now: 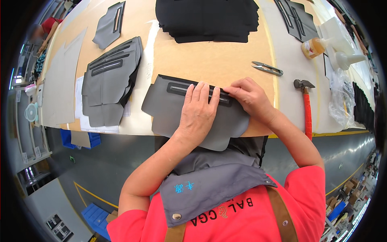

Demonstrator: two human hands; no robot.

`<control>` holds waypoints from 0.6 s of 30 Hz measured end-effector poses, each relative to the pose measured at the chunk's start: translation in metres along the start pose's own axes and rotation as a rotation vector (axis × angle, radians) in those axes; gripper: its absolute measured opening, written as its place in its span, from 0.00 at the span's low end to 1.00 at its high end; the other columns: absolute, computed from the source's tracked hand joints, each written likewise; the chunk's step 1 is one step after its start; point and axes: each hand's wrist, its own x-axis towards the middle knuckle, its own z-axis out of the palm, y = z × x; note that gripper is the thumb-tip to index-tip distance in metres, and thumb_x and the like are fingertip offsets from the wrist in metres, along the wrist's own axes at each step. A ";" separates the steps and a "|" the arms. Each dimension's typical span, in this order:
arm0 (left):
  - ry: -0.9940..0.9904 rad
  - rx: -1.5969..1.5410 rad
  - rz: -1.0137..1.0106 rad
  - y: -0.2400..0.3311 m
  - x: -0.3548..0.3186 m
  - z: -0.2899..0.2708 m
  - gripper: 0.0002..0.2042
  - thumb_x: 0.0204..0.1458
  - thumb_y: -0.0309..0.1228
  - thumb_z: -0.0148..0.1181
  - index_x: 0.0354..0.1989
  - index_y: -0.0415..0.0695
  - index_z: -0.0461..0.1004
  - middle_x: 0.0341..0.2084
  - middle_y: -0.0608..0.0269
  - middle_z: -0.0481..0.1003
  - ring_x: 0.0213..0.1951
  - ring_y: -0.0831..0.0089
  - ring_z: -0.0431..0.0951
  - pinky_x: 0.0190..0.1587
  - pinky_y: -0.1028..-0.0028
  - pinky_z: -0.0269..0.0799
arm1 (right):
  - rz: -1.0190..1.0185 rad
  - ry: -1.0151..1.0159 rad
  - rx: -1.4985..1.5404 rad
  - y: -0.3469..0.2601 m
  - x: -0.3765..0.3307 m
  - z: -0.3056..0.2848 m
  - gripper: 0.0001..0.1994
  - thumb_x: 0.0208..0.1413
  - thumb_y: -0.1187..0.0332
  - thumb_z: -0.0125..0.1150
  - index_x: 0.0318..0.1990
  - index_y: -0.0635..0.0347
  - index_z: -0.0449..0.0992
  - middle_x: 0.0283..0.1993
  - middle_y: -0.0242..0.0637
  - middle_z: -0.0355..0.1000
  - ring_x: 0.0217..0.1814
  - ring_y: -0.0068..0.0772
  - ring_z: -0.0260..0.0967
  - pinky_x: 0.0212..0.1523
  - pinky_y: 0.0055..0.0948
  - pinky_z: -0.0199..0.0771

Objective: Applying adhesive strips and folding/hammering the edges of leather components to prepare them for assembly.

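A grey cut panel [161,109] with a long black-framed slot lies before me at the table's front edge, its lower part hanging over. Across its slot my left hand [197,113] rests flat, fingers stretched out and pointing away from me. My right hand [254,99] pinches the panel's far edge by the slot's right end, thumb and forefinger together. A black layer shows along that far edge. To the left is a stack of similar grey panels [105,88], with a single panel [109,26] beyond it.
A black fabric stack [207,20] lies at the far middle. On the right are thread snips [268,68], a red-handled hammer [307,105], an amber bottle [313,47], a white squeeze bottle [346,59], a clear plastic bag [342,99] and more grey panels [300,20].
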 end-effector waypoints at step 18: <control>0.006 -0.054 -0.007 0.017 -0.001 0.005 0.32 0.52 0.19 0.57 0.69 0.51 0.71 0.59 0.46 0.68 0.64 0.50 0.69 0.69 0.49 0.62 | -0.082 -0.036 -0.070 0.008 -0.019 -0.021 0.18 0.46 0.77 0.65 0.47 0.57 0.85 0.43 0.35 0.78 0.47 0.38 0.75 0.47 0.33 0.80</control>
